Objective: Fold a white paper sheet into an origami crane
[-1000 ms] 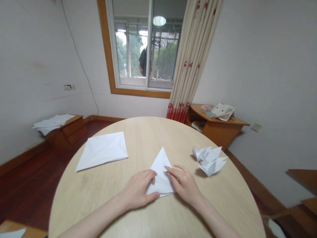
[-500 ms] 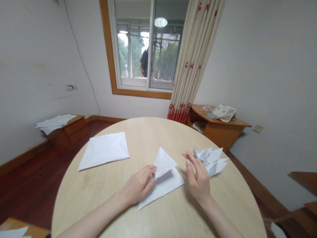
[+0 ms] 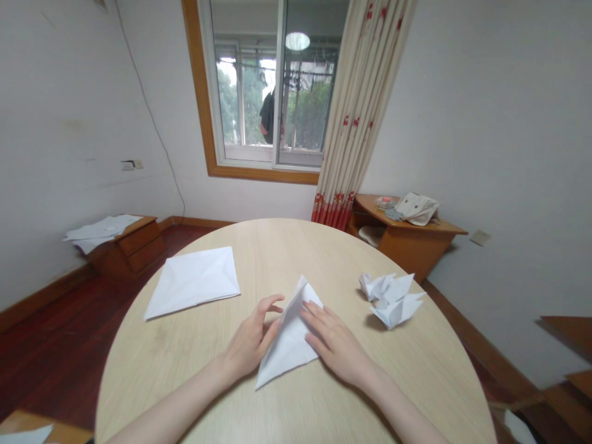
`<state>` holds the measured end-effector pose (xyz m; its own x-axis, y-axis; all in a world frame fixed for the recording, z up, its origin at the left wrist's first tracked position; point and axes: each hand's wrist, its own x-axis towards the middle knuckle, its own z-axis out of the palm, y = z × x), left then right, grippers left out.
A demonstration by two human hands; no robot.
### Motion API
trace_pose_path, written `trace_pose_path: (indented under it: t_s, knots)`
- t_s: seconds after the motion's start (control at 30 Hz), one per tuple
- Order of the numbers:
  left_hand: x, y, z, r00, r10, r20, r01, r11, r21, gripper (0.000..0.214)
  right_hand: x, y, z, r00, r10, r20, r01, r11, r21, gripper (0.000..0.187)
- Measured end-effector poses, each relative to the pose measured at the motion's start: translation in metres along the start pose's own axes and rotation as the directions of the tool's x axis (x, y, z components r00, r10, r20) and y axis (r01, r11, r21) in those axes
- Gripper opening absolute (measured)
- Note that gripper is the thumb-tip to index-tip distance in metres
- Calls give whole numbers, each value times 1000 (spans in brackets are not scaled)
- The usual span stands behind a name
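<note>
A folded sheet of white paper (image 3: 292,341) lies on the round table in front of me, its narrow tip pointing away. My left hand (image 3: 250,340) is at its left edge, the thumb against the paper and the other fingers raised and apart. On the paper's right side rests my right hand (image 3: 340,345), fingers stretched out and lying flat over the fold. Beyond that hand, folded paper figures with pointed flaps (image 3: 393,300) sit together in a small cluster.
A stack of white paper sheets (image 3: 197,280) lies at the left of the round wooden table (image 3: 272,246). A corner desk (image 3: 411,243) holding a cloth bag (image 3: 417,208) stands behind on the right. A low cabinet with papers (image 3: 141,240) is at the left wall.
My right hand has moved left from beside the paper figures onto the sheet. The sheet's raised flap now lies differently, and my left fingers have lifted off it.
</note>
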<state>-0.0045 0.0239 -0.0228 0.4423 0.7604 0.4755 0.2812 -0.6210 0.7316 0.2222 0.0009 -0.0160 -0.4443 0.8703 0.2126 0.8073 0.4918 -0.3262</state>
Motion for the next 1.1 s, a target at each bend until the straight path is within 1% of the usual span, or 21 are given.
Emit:
trace_pose_path:
  t_s: [0.07,0.13,0.23,0.3,0.37,0.43,0.5,0.63,0.7,0.77,0.87,0.93,0.97,1.03,1.1]
  knots:
    - [1,-3,0,997,60,-43,-58,997,45,40,0,-5,-1,994,5,111,-6,1000,10,48]
    - [2,-6,0,988,126,-90,-113,985,134,42,0,-9,-3,984,15,178,-18,1000,17,49]
    - [4,-9,-3,965,216,-146,-166,940,298,46,0,-12,-3,977,33,212,-36,999,11,48]
    - [6,-9,-5,953,249,-170,-166,903,396,49,-1,-12,-3,974,46,222,-47,999,-1,48]
    - [7,-9,-7,953,248,-173,-138,865,482,52,-1,-12,-2,972,55,229,-53,998,-14,47]
    - [8,-11,-9,961,230,-156,-112,833,541,52,-2,-11,-2,972,59,228,-57,998,-18,46]
    - [9,-14,-10,970,217,-109,-119,816,565,49,-2,-12,-4,971,67,230,-65,998,-20,46]
    - [7,-28,-8,983,180,45,-177,833,524,44,-2,-13,-11,951,88,295,-84,996,-28,49]
    - [4,-34,-6,989,97,109,-139,857,496,45,-2,-13,-15,937,95,337,-94,995,-18,53]
    - [2,-34,-5,988,-8,152,-67,874,482,45,-4,-13,-20,923,103,371,-109,994,-4,57]
    - [1,-23,-4,974,-139,177,39,879,474,36,-6,-12,-24,908,112,404,-130,991,17,62]
    - [3,-12,-5,962,-187,198,69,871,486,28,-7,-12,-24,906,109,410,-135,990,35,66]
    - [3,-6,-5,957,-200,210,75,870,487,27,-7,-11,-25,906,106,411,-136,990,45,68]
    - [4,5,-6,941,-222,254,77,874,480,39,-7,-10,-24,908,97,406,-135,989,65,71]
    - [5,12,-6,921,-238,308,72,882,465,59,-7,-9,-23,913,88,398,-131,988,83,73]
